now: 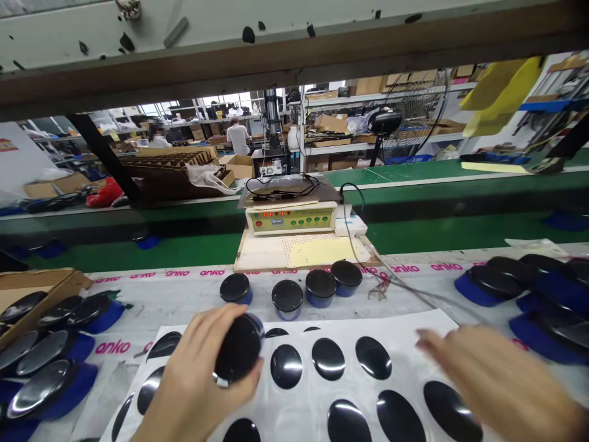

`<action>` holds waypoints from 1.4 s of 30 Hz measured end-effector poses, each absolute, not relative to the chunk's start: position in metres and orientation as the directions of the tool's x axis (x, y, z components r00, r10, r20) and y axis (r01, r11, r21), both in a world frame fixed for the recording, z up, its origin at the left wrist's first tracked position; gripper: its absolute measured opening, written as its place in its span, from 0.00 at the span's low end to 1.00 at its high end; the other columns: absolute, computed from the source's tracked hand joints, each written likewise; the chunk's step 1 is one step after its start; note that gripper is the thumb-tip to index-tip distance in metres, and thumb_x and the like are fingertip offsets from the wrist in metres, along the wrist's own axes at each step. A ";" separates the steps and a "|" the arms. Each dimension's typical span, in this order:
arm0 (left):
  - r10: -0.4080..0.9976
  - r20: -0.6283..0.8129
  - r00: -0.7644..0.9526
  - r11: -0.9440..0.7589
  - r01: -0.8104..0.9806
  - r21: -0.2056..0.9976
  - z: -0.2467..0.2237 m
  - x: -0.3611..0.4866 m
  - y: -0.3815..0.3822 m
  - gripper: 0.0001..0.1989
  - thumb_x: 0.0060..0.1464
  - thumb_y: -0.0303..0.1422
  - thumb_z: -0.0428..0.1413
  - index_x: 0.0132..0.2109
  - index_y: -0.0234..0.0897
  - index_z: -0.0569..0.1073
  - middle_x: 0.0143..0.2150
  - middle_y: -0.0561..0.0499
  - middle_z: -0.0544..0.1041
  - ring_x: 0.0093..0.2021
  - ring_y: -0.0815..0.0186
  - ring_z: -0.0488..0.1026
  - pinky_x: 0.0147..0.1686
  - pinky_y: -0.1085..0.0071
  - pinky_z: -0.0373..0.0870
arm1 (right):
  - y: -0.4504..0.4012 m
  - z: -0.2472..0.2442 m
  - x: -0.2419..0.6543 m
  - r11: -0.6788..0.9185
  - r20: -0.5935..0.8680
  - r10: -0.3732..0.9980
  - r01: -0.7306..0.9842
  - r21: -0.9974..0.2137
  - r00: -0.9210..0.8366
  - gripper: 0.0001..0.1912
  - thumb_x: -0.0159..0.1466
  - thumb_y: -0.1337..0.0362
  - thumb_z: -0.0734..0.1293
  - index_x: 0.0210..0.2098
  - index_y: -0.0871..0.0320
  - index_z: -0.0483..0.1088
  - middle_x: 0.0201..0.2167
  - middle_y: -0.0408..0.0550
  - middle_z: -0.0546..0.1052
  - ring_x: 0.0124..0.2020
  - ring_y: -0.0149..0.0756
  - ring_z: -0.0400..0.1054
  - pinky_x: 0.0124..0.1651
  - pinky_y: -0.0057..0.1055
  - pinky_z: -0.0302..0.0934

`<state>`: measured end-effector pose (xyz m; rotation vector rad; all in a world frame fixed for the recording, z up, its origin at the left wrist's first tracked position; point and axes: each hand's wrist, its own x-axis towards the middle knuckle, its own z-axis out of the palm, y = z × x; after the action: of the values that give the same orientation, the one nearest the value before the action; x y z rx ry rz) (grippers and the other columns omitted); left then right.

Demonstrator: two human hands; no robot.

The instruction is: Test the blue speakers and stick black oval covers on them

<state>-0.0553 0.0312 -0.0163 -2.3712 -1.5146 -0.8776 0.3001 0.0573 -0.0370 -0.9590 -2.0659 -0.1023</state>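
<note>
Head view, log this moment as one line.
left hand: holding round black-topped piece | right hand: blurred, grip unclear, near white sheet with black ovals | four similar pieces: beyond sheet

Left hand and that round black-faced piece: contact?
Touching. Head view: the left hand grips the round black-faced piece by its rim, fingers above, thumb below.

The lone view looks from the wearer's head, forward and down over the surface [184, 282]. The surface and both hands [197, 368] [501, 380] lie close, across the lower half; the room recedes in the upper half, under a near shelf [294, 37] along the top edge.
</note>
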 end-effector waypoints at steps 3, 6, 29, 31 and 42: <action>0.812 0.476 0.338 -0.430 0.898 0.096 -0.031 -0.075 0.051 0.25 0.55 0.39 0.58 0.57 0.38 0.63 0.52 0.45 0.74 0.54 0.54 0.70 0.54 0.57 0.68 | 0.091 -0.039 0.354 0.571 0.671 0.583 0.819 0.064 -0.459 0.29 0.70 0.49 0.53 0.25 0.55 0.76 0.23 0.52 0.76 0.24 0.40 0.71 0.22 0.34 0.62; 0.830 0.400 0.388 -0.435 0.900 0.030 -0.048 -0.079 0.071 0.24 0.57 0.41 0.56 0.57 0.35 0.65 0.53 0.43 0.74 0.58 0.50 0.66 0.60 0.47 0.59 | 0.110 -0.038 0.357 0.487 0.630 0.636 0.865 0.121 -0.447 0.33 0.70 0.47 0.50 0.27 0.58 0.77 0.26 0.57 0.76 0.27 0.47 0.73 0.25 0.38 0.65; 0.958 0.226 0.179 -0.288 0.543 0.789 -0.062 0.038 -0.017 0.51 0.42 0.31 0.66 0.69 0.51 0.47 0.64 0.47 0.66 0.61 0.50 0.67 0.55 0.53 0.72 | 0.005 -0.027 0.204 0.444 0.269 0.850 0.341 -0.829 -0.453 0.13 0.65 0.64 0.64 0.49 0.45 0.67 0.53 0.47 0.70 0.53 0.35 0.69 0.53 0.32 0.67; 0.958 0.231 0.171 -0.287 0.566 0.773 -0.064 0.036 -0.020 0.51 0.42 0.31 0.65 0.69 0.49 0.47 0.63 0.47 0.68 0.59 0.51 0.69 0.53 0.55 0.74 | 0.001 -0.038 0.203 0.407 0.281 0.875 0.286 -0.867 -0.394 0.13 0.66 0.62 0.63 0.50 0.45 0.67 0.53 0.47 0.70 0.54 0.37 0.68 0.54 0.33 0.66; 0.882 0.364 0.300 -0.471 0.563 0.679 -0.067 0.023 -0.026 0.51 0.44 0.25 0.61 0.69 0.48 0.44 0.63 0.47 0.68 0.57 0.58 0.71 0.54 0.65 0.74 | -0.011 -0.048 0.193 0.370 0.281 0.910 0.292 -0.882 -0.304 0.11 0.67 0.61 0.63 0.49 0.46 0.69 0.52 0.48 0.72 0.54 0.37 0.68 0.55 0.35 0.65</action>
<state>0.0233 -0.0257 -0.0667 -2.8480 -1.7084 -1.3403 0.1929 -0.0112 -0.0482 -1.0543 -1.8003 0.9362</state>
